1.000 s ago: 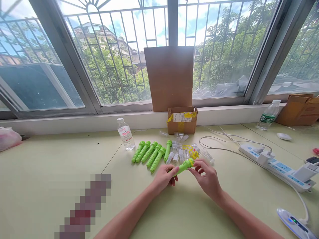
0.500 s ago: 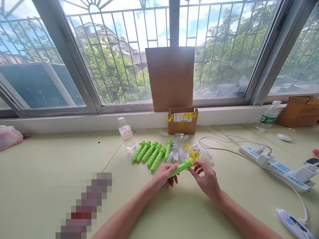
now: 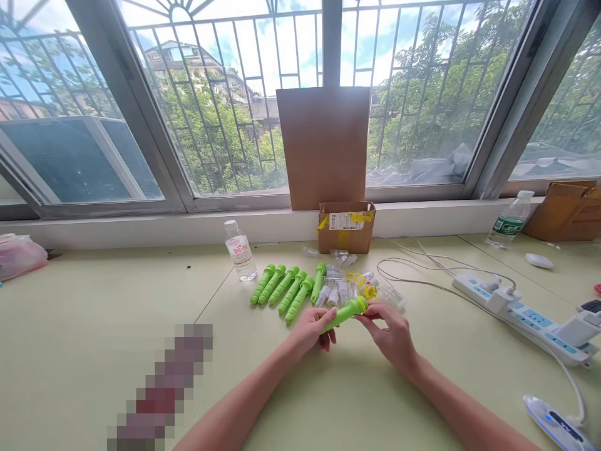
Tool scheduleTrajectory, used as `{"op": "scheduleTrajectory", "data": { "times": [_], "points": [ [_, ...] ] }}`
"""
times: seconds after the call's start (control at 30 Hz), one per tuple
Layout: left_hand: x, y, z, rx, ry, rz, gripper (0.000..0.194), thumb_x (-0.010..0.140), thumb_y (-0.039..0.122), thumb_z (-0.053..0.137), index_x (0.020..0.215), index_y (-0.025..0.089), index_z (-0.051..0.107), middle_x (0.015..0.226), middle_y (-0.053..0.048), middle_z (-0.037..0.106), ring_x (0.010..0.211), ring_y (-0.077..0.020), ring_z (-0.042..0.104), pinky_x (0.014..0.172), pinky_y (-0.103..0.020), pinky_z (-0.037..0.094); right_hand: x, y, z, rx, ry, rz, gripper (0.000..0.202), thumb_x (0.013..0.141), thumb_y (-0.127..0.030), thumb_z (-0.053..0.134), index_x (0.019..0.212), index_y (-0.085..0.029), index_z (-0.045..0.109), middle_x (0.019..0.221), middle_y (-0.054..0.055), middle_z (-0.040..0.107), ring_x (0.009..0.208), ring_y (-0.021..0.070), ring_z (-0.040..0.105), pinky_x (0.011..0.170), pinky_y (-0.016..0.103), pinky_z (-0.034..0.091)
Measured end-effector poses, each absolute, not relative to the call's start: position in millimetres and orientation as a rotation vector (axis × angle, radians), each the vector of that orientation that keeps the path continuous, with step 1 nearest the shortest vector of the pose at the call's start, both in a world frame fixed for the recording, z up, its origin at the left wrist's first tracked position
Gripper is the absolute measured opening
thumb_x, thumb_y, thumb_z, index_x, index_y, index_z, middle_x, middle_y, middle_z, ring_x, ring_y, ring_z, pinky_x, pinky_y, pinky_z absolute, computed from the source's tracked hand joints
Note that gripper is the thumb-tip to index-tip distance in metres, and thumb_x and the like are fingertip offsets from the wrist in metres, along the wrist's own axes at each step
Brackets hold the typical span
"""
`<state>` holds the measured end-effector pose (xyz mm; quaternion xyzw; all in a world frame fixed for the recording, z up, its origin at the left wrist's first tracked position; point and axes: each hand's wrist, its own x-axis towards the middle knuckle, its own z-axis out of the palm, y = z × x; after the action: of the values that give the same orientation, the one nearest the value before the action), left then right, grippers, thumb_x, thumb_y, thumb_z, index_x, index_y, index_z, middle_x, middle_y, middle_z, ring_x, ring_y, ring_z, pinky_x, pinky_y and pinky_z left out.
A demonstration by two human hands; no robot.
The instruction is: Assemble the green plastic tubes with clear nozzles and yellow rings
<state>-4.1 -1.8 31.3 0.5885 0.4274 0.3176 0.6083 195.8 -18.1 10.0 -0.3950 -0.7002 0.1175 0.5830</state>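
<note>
My left hand [image 3: 313,329] is wrapped round the lower part of a green ribbed tube [image 3: 346,313]. At the tube's upper right end sits a yellow ring [image 3: 362,304], and the closed fingers of my right hand [image 3: 385,326] pinch that end. Beyond my hands, several similar green tubes [image 3: 299,300] lie side by side, slanted. To their right is a cluster of clear and white plastic pieces [image 3: 342,290], with yellow rings [image 3: 370,292] among them.
A small cardboard box [image 3: 346,241] stands behind the pieces, with a water bottle [image 3: 241,254] to the left. On the right lie a white power strip [image 3: 526,316] with cables, another bottle [image 3: 509,222] and a larger box [image 3: 563,213]. A pixelated patch covers the lower left.
The fingers of my right hand have closed in on the ringed end of the tube. The whole view has shifted slightly.
</note>
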Motion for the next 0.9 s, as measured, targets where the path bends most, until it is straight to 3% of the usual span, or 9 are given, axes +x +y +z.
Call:
{"op": "scheduleTrajectory", "data": {
  "times": [0.23,0.37,0.53,0.9],
  "points": [
    [0.5,-5.6,26.8,1.386,1.038,0.805,0.049,0.078,0.065,0.051,0.071,0.016,0.050,0.054,0.000,0.059,0.038,-0.0098,0.051,0.035,-0.019,0.030,195.9,-17.5,10.2,-0.908,-1.620,0.293,0.006,0.083,-0.024,0.063,0.078,-0.021,0.062,0.086,0.006,0.067,0.069,0.0170,0.064,0.064,0.033,0.058],
    [0.0,-9.6,29.0,1.467,1.062,0.914,0.041,0.074,0.056,0.063,0.086,0.017,0.052,0.066,0.003,0.057,0.042,-0.0076,0.050,0.036,-0.018,0.036,195.1,-18.2,9.3,-0.936,-1.600,0.323,0.009,0.082,-0.025,0.065,0.076,-0.020,0.061,0.082,0.005,0.065,0.066,0.0155,0.062,0.058,0.031,0.056],
    [-1.3,-12.3,29.2,1.622,1.071,1.023,0.034,0.072,0.044,0.070,0.078,0.016,0.052,0.066,0.004,0.052,0.048,-0.0067,0.049,0.042,-0.018,0.039,195.8,-18.7,7.2,-1.005,-1.602,0.402,0.012,0.081,-0.027,0.066,0.074,-0.020,0.059,0.081,0.004,0.064,0.062,0.0147,0.060,0.052,0.029,0.054],
    [-1.7,-10.8,26.5,1.429,1.069,0.915,0.036,0.074,0.048,0.067,0.074,0.016,0.050,0.061,0.003,0.058,0.039,-0.0075,0.050,0.038,-0.019,0.037,195.1,-21.9,5.4,-1.078,-1.626,0.543,0.018,0.079,-0.030,0.066,0.082,-0.021,0.051,0.085,0.003,0.060,0.063,0.0151,0.062,0.049,0.027,0.054]
  ]
}}
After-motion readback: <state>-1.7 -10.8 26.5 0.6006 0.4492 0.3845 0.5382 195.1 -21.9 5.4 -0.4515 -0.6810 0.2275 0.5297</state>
